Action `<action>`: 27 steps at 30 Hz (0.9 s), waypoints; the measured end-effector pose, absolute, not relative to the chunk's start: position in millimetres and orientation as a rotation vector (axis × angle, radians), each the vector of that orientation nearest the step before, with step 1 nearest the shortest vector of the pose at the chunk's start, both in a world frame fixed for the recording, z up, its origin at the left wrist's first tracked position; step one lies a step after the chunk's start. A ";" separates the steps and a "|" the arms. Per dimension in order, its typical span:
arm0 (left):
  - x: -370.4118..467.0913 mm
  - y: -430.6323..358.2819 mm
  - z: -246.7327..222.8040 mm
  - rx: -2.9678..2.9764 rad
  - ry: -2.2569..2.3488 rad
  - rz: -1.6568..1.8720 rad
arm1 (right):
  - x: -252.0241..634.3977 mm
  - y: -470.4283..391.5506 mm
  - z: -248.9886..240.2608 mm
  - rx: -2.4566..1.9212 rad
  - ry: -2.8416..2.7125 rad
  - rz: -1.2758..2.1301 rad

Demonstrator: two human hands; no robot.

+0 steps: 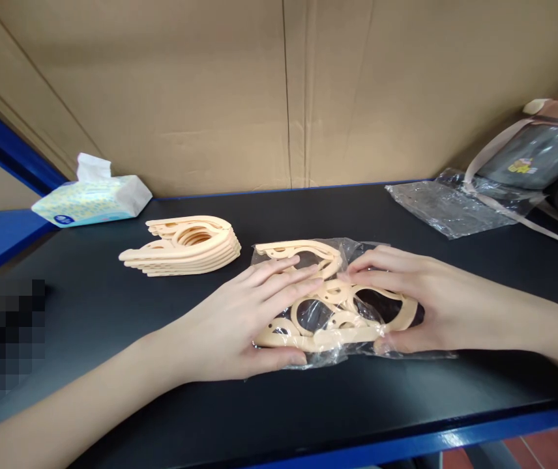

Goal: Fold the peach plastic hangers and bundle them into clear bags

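A clear plastic bag [328,355] lies on the black table in front of me, with cream folding hangers [332,293] inside it. My left hand [244,319] grips the bag's left part, its fingers stretched over the top and the thumb along the near edge. On the right side, my right hand [420,299] clasps the bag between thumb and fingers. Beyond my left hand sits a neat stack of similar cream folding hangers [186,251], unbagged. The plastic is wrinkled and shiny, and my hands cover parts of it.
A tissue pack [93,198] stands at the back left. Another clear plastic bag [450,205] lies flat at the back right, near a transparent handbag [533,156] whose strap trails over the table. Cardboard [210,98] walls the back; a blue edge [406,443] runs along the front.
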State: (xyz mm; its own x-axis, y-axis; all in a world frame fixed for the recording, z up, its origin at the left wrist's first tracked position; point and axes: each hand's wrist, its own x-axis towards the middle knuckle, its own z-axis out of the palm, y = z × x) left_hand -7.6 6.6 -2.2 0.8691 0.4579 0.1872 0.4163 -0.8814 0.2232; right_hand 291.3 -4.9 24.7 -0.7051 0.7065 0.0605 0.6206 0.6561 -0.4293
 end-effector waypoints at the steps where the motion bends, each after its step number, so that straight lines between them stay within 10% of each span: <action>1: -7.6 6.6 -1.9 2.857 0.684 0.351 | 291.5 -4.1 24.3 -1.072 -2.657 0.584; 27: -7.1 8.3 -3.8 2.761 0.780 0.384 | 294.1 -9.0 20.1 -1.137 -2.577 0.712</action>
State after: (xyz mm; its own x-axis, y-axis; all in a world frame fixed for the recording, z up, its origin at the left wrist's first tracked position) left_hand -7.1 8.3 -3.8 0.8225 0.5385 0.1832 0.4736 -0.8267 0.3036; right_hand 294.1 -9.0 20.1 -0.6700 0.7421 0.0185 0.6273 0.5793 -0.5205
